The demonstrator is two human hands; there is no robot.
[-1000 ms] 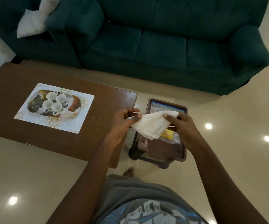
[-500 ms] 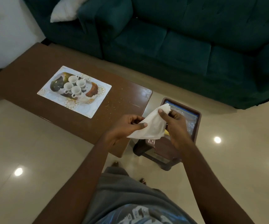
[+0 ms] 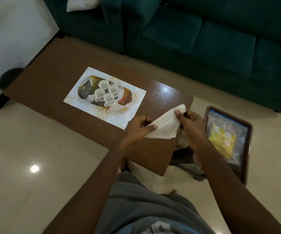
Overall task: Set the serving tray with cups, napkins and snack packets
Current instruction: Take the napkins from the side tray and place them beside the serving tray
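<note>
A patterned white serving tray (image 3: 79, 98) lies on the brown coffee table (image 3: 43, 78). Several white cups (image 3: 105, 92) stand together on it, and a crumpled napkin (image 3: 119, 108) lies beside them. I hold a white paper napkin (image 3: 165, 125) stretched between both hands above the table's right end. My left hand (image 3: 136, 127) pinches its lower left corner, and my right hand (image 3: 189, 123) pinches its upper right corner. Yellow snack packets (image 3: 222, 142) lie in a clear bag on a brown stool (image 3: 248, 132) to the right.
A dark green sofa (image 3: 187, 31) with a white cushion (image 3: 80, 3) runs along the far side. The floor (image 3: 26, 141) is glossy cream tile. A dark round object (image 3: 8, 78) sits by the table's left end. My grey shorts (image 3: 144, 208) fill the bottom.
Both hands have carried the napkin left, from above the stool to above the table's right end. The view has swung left and closer to the tray.
</note>
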